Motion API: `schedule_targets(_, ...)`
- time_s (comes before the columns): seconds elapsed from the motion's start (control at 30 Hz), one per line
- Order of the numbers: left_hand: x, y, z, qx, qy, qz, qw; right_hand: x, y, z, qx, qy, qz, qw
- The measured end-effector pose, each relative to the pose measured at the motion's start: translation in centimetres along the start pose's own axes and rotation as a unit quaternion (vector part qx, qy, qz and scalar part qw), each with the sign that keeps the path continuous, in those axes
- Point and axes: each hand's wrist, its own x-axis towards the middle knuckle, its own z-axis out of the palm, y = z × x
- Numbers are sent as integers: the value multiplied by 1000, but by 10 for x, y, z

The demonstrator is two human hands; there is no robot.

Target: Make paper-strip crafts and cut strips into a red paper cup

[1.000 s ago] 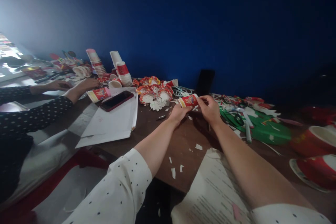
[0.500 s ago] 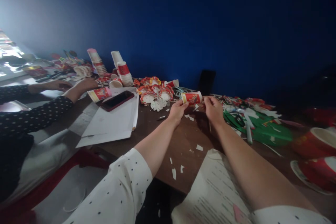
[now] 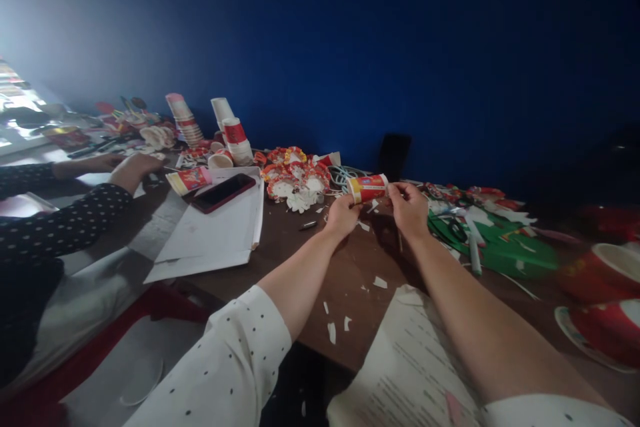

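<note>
A red and white paper cup (image 3: pixel 369 188) lies sideways in the air over the brown table, held between my two hands. My left hand (image 3: pixel 344 213) is closed around its left end from below. At the other end, the fingers of my right hand (image 3: pixel 409 209) pinch at the cup's edge; whether anything else is in them is hidden. Behind my left hand is a heap of red and white cut-paper flowers (image 3: pixel 300 180). Green sheet material (image 3: pixel 515 247) with paper scraps on it lies to the right of my right hand.
Stacked paper cups (image 3: pixel 235 137) stand at the back left. A phone (image 3: pixel 225 191) rests on a white board (image 3: pixel 210 233). A co-worker's hands (image 3: pixel 133 170) are at the far left. A printed paper bag (image 3: pixel 400 367) sits at the near edge, with red cups (image 3: pixel 600 273) at right.
The cup has turned in my hands, so a yellow band and other print now show. My fingers have shifted slightly on it. The co-worker's hand has moved left, away from the cup by the phone.
</note>
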Motion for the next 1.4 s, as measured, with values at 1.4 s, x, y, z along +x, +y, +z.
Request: schedule_targets(1.4,2,-7,4,-143,-31,-62,987,2,5,4,146,-18,88,985)
